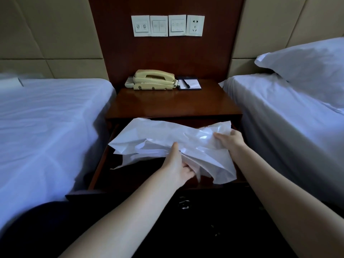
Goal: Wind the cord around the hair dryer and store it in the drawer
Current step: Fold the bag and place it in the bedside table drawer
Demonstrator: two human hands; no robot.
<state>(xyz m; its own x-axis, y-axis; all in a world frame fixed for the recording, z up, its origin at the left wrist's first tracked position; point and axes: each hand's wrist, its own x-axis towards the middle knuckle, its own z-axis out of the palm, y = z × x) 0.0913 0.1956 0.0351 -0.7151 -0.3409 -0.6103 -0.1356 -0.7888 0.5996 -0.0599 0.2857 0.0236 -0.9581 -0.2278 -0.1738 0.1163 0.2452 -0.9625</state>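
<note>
Your L hand [178, 168] grips white bag [167, 138] from below, fingers partly hidden. R hand [229, 140] pinches its far end over open drawer [134, 177]. Bag contents not discernible.

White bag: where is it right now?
Head view, centre: the white bag is held over the open drawer by the left hand and right hand.
</note>
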